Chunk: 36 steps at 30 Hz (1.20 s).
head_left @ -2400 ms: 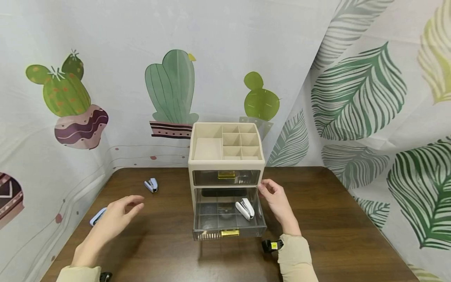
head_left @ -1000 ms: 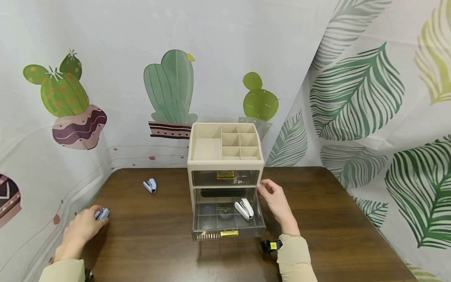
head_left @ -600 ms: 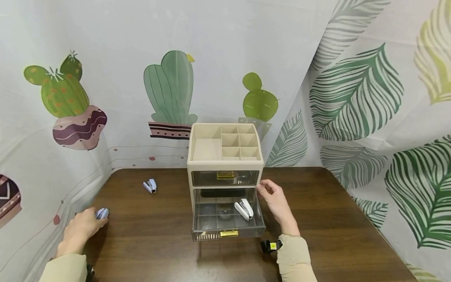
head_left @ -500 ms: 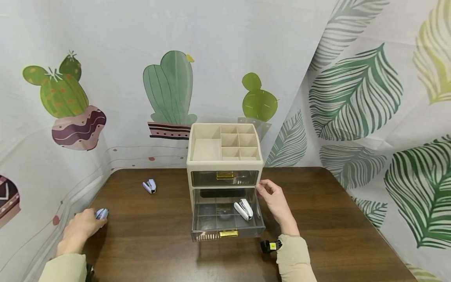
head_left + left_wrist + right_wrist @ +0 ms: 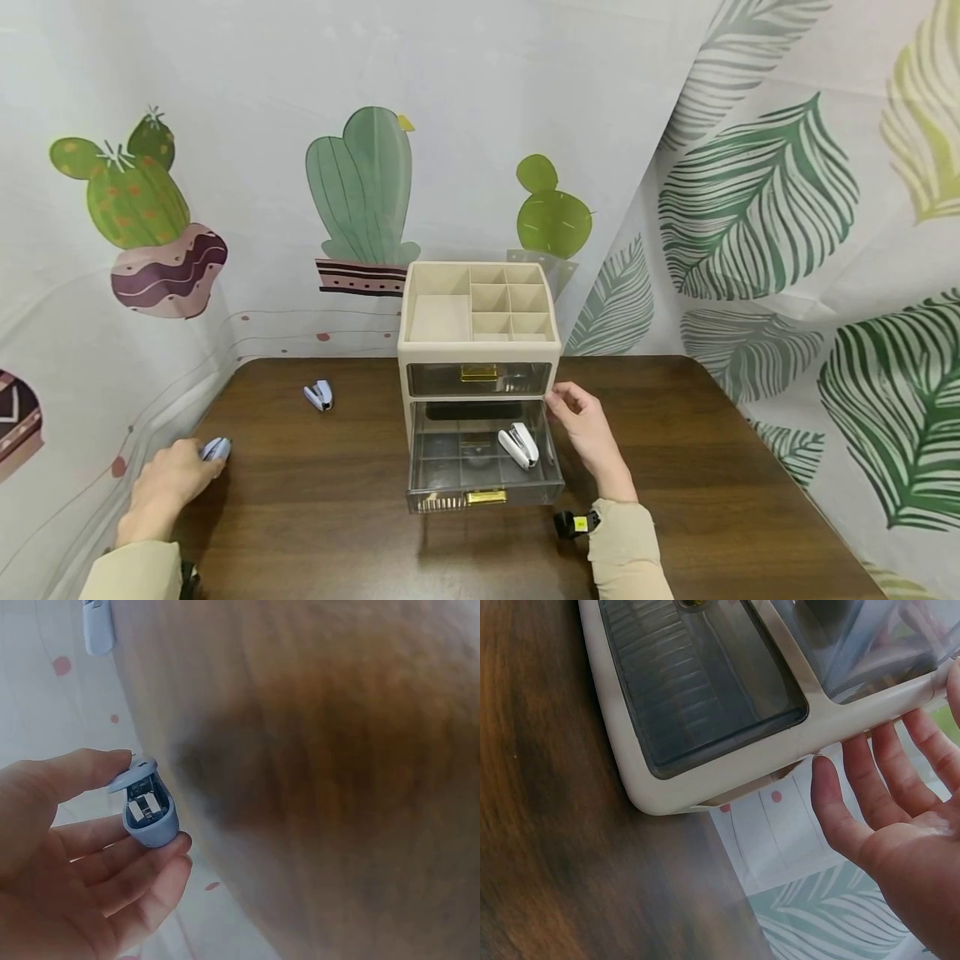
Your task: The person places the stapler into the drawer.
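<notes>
In the head view, my left hand (image 5: 167, 483) is at the table's left side, holding a light-blue mini stapler (image 5: 216, 449). Thumb above and fingers below grip this stapler (image 5: 150, 814) in the left wrist view, its open front facing the camera. My right hand (image 5: 588, 429) touches the right side of a cream desktop organizer (image 5: 480, 353), its fingers (image 5: 874, 776) fairly straight along the side wall. The organizer's clear lower drawer (image 5: 450, 475) is pulled out, and a white mini stapler (image 5: 520, 446) lies in its right part.
A second light-blue stapler (image 5: 319, 395) lies on the brown table (image 5: 322, 517), back left. The upper drawer (image 5: 442, 379) is closed. Divided compartments (image 5: 442, 317) form the organizer's top. A printed cloth (image 5: 480, 67) hangs behind the table.
My left hand has moved left and down to the near blue stapler, taken hold of it, and lately risen slightly with it. The right hand and drawer stay put.
</notes>
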Tool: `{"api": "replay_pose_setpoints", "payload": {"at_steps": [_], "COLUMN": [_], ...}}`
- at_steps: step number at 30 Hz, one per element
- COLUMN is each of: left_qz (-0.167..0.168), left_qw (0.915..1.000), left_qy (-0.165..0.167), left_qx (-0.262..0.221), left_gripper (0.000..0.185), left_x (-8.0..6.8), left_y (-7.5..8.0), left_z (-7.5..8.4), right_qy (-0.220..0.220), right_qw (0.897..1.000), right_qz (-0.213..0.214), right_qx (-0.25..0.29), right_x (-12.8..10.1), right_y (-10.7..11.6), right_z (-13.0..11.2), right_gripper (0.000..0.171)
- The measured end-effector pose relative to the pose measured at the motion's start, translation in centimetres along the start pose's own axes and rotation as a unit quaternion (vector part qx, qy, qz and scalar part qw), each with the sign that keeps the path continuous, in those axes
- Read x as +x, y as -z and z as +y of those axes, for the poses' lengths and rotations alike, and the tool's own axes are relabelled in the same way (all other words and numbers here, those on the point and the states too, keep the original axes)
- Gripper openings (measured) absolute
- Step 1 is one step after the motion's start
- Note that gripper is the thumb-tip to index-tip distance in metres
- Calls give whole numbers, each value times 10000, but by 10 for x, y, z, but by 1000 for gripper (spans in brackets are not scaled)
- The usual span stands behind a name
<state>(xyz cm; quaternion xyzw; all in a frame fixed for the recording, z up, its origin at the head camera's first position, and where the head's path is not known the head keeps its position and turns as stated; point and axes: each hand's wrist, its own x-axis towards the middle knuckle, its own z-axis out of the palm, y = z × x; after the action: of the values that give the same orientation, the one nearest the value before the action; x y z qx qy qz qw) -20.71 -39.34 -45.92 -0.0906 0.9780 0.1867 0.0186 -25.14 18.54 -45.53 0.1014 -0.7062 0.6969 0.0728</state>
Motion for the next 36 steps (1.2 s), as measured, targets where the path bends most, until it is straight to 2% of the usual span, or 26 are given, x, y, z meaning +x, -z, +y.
{"api": "replay_pose_setpoints", "payload": {"at_steps": [3, 9, 17, 24, 36], "left_qz": [118, 370, 652, 1046, 1438], "left_qw": [9999, 9988, 9970, 9914, 9811], "left_qy": [-79, -295, -341, -715, -1132], "left_qx": [-43, -91, -229, -340, -629], "left_gripper": [40, 53, 56, 54, 47], "left_x": [-1, -2, -9, -20, -43], "left_y": [3, 8, 14, 16, 10], "left_z": [5, 20, 44, 76, 130], "right_qy": [-6, 127, 151, 116, 189], "right_qw": [10000, 9998, 9998, 9999, 9996], "right_qz": [51, 114, 84, 93, 119], "right_qx": [-5, -114, -106, -78, -184], "right_x": [3, 3, 3, 4, 4], "right_y": [2, 2, 1, 2, 3], "right_z": [9, 14, 13, 13, 14], "right_gripper": [17, 22, 22, 19, 19]}}
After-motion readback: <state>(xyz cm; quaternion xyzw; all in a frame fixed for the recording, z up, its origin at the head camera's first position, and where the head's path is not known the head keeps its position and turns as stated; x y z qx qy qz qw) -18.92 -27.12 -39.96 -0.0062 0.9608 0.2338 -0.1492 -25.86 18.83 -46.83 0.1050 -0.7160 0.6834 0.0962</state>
